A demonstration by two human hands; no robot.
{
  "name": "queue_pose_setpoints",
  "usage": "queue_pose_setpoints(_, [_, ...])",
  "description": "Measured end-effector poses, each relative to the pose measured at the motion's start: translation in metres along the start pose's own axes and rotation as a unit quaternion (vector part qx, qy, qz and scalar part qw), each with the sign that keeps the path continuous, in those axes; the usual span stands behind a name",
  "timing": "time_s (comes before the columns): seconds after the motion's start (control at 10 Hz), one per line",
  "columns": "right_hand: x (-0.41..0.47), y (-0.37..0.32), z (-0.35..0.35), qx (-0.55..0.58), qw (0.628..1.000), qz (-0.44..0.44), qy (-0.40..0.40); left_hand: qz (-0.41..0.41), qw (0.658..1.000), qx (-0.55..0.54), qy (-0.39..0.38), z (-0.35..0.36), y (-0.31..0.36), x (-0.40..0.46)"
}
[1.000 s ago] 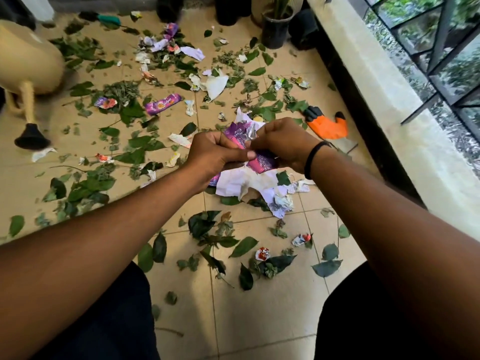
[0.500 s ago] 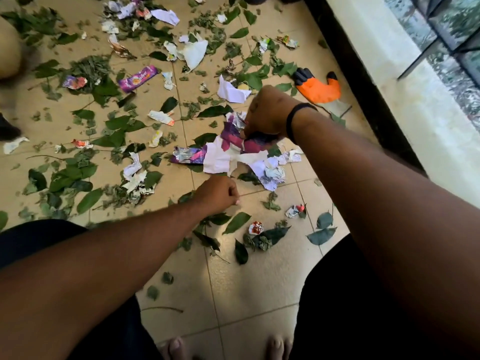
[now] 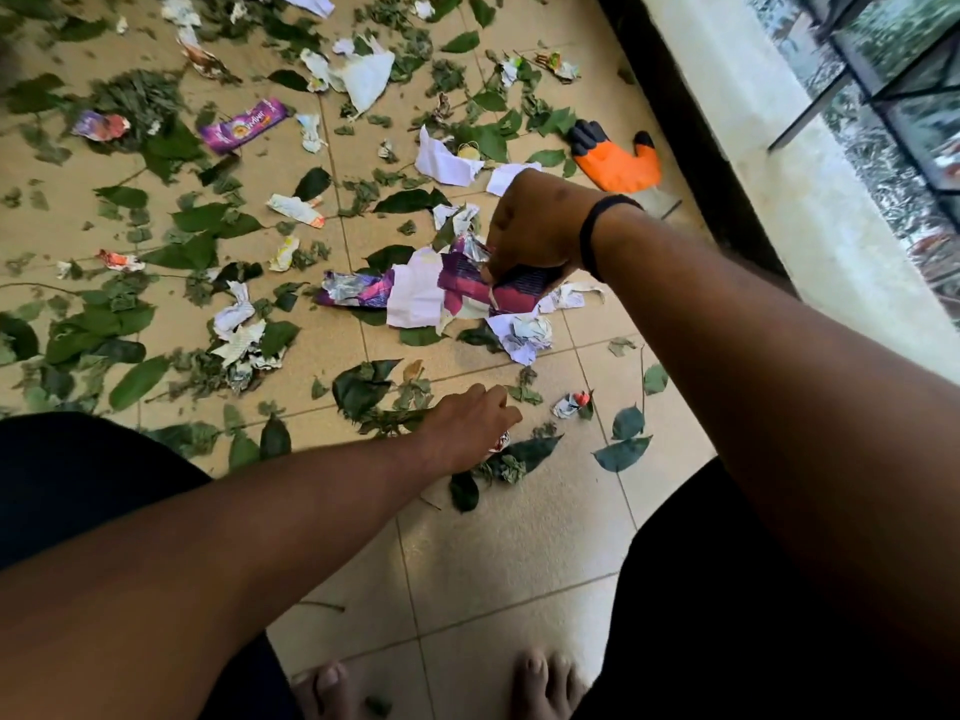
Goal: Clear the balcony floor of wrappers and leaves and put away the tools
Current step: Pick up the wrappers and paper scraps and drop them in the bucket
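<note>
Wrappers bunched in my right hand, gripped above mid-floor; my left hand reaches a small red wrapper among leaves, grasp unclear.

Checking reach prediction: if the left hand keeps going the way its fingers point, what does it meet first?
Probably the small crumpled red-and-white wrapper on the tiled floor, showing just under the left hand. The fingers point right and slightly down onto it. Depth is unclear; they may already touch.
</note>
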State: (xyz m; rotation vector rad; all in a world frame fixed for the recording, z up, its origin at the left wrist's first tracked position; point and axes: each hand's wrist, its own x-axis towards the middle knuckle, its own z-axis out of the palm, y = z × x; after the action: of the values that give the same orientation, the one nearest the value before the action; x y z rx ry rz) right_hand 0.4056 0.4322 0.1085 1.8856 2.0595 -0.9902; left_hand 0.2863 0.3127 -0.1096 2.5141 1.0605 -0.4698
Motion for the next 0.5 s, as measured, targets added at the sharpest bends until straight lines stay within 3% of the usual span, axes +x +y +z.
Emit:
queue_pose_setpoints(0.2, [-0.009,0.015,-0.002,-0.020,1.000,0.008,-0.003,0.049,0.995,0.090,-0.017,-0.007,0.015,0.009])
queue_pose_setpoints(0.3, [-0.012,0.020,-0.001,-0.046,0.999,0.009,-0.002,0.046,0.996,0.080,-0.018,-0.008,0.017,0.014])
queue_pose_setpoints(0.4, [-0.015,0.027,-0.013,0.008,0.999,0.028,0.016,-0.015,0.997,-0.065,0.040,-0.035,0.020,0.022])
queue_pose_setpoints(0.5, [-0.013,0.030,-0.024,0.030,0.997,0.034,0.064,-0.066,0.972,-0.211,0.076,-0.070,0.007,0.028])
